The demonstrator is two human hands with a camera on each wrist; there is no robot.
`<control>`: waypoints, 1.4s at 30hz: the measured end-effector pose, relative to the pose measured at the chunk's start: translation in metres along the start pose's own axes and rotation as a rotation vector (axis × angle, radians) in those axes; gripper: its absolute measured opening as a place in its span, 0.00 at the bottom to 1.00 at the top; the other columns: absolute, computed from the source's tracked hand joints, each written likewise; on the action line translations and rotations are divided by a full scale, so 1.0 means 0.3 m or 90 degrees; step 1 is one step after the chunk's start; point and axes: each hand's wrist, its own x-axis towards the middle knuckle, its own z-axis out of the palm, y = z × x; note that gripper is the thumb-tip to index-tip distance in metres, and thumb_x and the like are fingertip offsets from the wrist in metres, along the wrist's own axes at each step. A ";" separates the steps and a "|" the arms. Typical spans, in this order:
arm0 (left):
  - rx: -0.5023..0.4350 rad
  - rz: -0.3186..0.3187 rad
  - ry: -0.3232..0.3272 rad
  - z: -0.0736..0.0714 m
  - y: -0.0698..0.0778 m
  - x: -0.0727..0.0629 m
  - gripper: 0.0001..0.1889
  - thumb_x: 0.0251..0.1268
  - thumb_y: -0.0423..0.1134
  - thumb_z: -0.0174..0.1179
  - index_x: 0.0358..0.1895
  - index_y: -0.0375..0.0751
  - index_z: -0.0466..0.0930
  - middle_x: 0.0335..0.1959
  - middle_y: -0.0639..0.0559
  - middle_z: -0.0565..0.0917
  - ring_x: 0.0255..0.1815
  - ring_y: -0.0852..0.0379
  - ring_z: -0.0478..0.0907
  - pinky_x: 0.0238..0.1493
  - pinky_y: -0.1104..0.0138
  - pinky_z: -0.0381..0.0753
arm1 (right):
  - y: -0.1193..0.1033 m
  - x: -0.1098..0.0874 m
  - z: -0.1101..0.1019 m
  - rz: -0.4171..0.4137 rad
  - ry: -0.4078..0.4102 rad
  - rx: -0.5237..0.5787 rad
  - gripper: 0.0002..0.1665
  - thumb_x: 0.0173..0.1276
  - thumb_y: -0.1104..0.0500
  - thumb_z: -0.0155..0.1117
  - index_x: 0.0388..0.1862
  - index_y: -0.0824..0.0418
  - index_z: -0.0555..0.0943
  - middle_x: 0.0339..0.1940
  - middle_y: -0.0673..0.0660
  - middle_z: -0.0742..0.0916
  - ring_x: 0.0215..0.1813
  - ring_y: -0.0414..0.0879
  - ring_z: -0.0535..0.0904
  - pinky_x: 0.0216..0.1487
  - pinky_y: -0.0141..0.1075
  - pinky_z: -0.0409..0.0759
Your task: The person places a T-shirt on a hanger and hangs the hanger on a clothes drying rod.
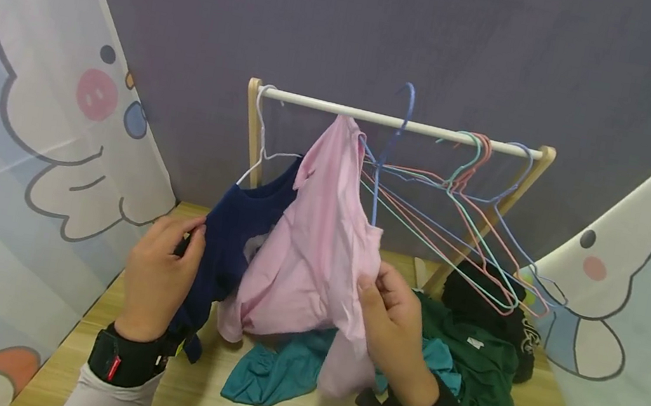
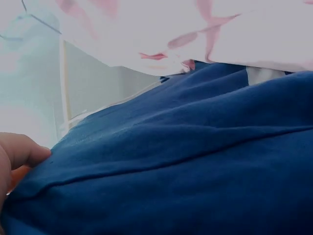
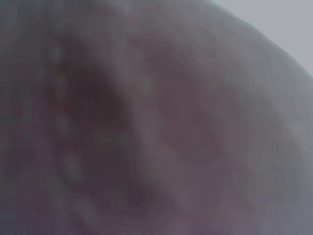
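A pink garment (image 1: 319, 244), likely a shirt, hangs in the middle of the head view on a blue hanger (image 1: 399, 129), whose hook rises past the rail. My right hand (image 1: 396, 324) pinches its right edge between thumb and fingers. To the left, a navy blue shirt (image 1: 223, 243) hangs from a white hanger (image 1: 261, 132) on the rail. My left hand (image 1: 157, 276) pinches the navy shirt at its left shoulder; the left wrist view shows a fingertip (image 2: 34, 152) on that edge. Pink cloth overlaps part of the navy shirt. Blurred cloth fills the right wrist view.
A white rail (image 1: 340, 109) on wooden legs stands at the back. Several wire hangers (image 1: 475, 184) hang at its right end. On the wooden table (image 1: 191, 402) lie a teal garment (image 1: 276, 373), a dark green garment (image 1: 484, 370) and a black one (image 1: 480, 295).
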 end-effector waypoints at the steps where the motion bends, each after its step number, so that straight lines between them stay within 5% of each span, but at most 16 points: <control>1: 0.003 0.001 -0.002 0.000 0.000 0.000 0.10 0.68 0.28 0.65 0.50 0.32 0.89 0.40 0.38 0.89 0.39 0.43 0.86 0.43 0.66 0.77 | -0.004 0.017 0.016 0.007 0.002 -0.014 0.12 0.79 0.72 0.51 0.54 0.75 0.79 0.35 0.56 0.87 0.33 0.40 0.84 0.33 0.32 0.86; 7: 0.018 0.016 -0.006 0.001 0.004 -0.004 0.10 0.68 0.30 0.65 0.49 0.32 0.89 0.38 0.39 0.89 0.35 0.45 0.85 0.37 0.61 0.78 | -0.019 0.094 0.115 0.055 -0.003 -0.049 0.10 0.80 0.67 0.54 0.51 0.72 0.79 0.29 0.62 0.81 0.29 0.41 0.79 0.29 0.33 0.81; 14: 0.031 0.025 -0.017 0.000 0.010 -0.004 0.10 0.69 0.32 0.65 0.48 0.32 0.89 0.40 0.39 0.89 0.36 0.47 0.85 0.36 0.57 0.79 | -0.025 0.170 0.209 0.202 -0.011 0.143 0.15 0.81 0.62 0.53 0.54 0.73 0.78 0.30 0.56 0.82 0.30 0.43 0.82 0.31 0.32 0.83; 24: 0.040 0.028 -0.023 -0.006 0.013 -0.012 0.10 0.70 0.32 0.64 0.49 0.32 0.89 0.39 0.39 0.89 0.32 0.50 0.80 0.32 0.62 0.75 | 0.030 0.234 0.334 0.251 -0.036 0.145 0.12 0.81 0.59 0.56 0.43 0.69 0.77 0.18 0.49 0.73 0.16 0.40 0.68 0.17 0.29 0.66; 33: 0.031 0.014 -0.010 0.008 0.008 -0.013 0.10 0.68 0.30 0.66 0.50 0.32 0.89 0.39 0.39 0.89 0.36 0.46 0.84 0.37 0.55 0.81 | 0.137 0.220 0.381 0.255 -0.170 0.057 0.11 0.81 0.57 0.59 0.46 0.65 0.78 0.23 0.54 0.79 0.20 0.43 0.75 0.25 0.30 0.79; 42: 0.022 0.011 -0.010 0.008 -0.004 -0.006 0.10 0.69 0.31 0.66 0.49 0.31 0.89 0.40 0.38 0.88 0.40 0.43 0.84 0.41 0.57 0.79 | 0.110 0.200 0.323 0.158 -0.245 -0.022 0.18 0.78 0.58 0.61 0.61 0.66 0.78 0.31 0.60 0.82 0.25 0.48 0.77 0.24 0.31 0.77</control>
